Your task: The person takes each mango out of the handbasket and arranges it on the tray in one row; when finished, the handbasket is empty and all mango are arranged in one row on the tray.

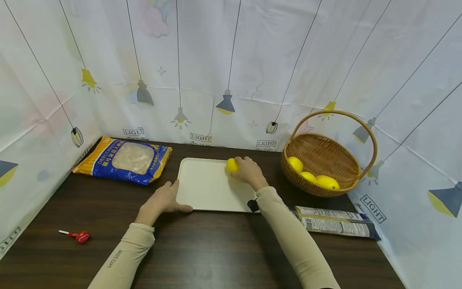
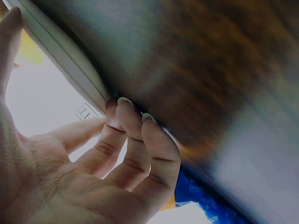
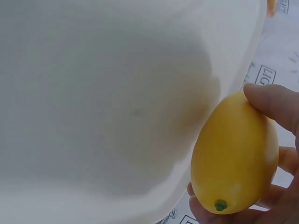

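A yellow lemon (image 3: 235,154) with a green stem end is held between the thumb and fingers of my right hand (image 1: 248,171). It hangs over the far right part of the white rectangular tray (image 1: 205,184), its shadow falling on the tray in the right wrist view. My left hand (image 1: 162,200) holds the tray's near left corner, thumb along the front edge and curled fingers at the left side. In the left wrist view those fingertips (image 2: 125,101) meet the tray's rim (image 2: 65,60) near the tabletop.
A wicker basket (image 1: 325,146) with a tall handle holds several lemons (image 1: 327,182) at right. A long dark packet (image 1: 335,222) lies before it. At back left is a blue-and-yellow orecchiette bag (image 1: 119,170); a red lollipop (image 1: 82,237) lies at front left. Printed curtains (image 1: 202,48) enclose the table.
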Demonstrator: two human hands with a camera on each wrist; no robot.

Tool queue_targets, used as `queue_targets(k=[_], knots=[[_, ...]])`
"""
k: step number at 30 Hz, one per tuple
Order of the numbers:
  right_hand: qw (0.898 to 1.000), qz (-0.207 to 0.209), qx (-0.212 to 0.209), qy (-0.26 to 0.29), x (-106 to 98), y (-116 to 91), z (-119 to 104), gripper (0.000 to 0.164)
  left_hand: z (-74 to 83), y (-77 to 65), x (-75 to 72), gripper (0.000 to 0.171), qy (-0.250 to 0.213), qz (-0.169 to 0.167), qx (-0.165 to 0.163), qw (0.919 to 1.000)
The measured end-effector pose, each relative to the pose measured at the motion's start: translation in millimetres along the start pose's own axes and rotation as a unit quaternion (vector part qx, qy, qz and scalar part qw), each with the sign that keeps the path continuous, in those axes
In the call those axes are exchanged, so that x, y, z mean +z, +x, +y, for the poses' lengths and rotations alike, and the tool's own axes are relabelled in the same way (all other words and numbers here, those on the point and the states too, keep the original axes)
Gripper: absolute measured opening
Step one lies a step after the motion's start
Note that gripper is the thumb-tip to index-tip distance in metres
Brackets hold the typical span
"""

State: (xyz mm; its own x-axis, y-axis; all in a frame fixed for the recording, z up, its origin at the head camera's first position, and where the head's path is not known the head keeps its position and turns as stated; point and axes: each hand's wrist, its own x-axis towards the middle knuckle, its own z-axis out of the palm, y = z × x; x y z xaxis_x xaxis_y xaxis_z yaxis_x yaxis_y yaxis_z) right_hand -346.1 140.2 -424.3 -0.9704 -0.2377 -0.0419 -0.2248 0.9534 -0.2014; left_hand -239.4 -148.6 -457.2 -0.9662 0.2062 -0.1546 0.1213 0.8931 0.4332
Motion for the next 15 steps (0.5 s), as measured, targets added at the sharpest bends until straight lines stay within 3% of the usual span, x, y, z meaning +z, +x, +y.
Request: queue_targets(k=[8, 15], knots=[[0.999, -0.003, -0.030, -0.017, 8, 5, -15, 0.063, -0.5, -0.6, -0.1, 0.119, -0.002, -0.002, -0.001, 1.0000], [0.997, -0.055, -0.045, 0.027, 5, 12, -32, 0.071, -0.1, -0.3, -1.0, 0.118, -0.005, -0.002, -0.003, 1.0000]])
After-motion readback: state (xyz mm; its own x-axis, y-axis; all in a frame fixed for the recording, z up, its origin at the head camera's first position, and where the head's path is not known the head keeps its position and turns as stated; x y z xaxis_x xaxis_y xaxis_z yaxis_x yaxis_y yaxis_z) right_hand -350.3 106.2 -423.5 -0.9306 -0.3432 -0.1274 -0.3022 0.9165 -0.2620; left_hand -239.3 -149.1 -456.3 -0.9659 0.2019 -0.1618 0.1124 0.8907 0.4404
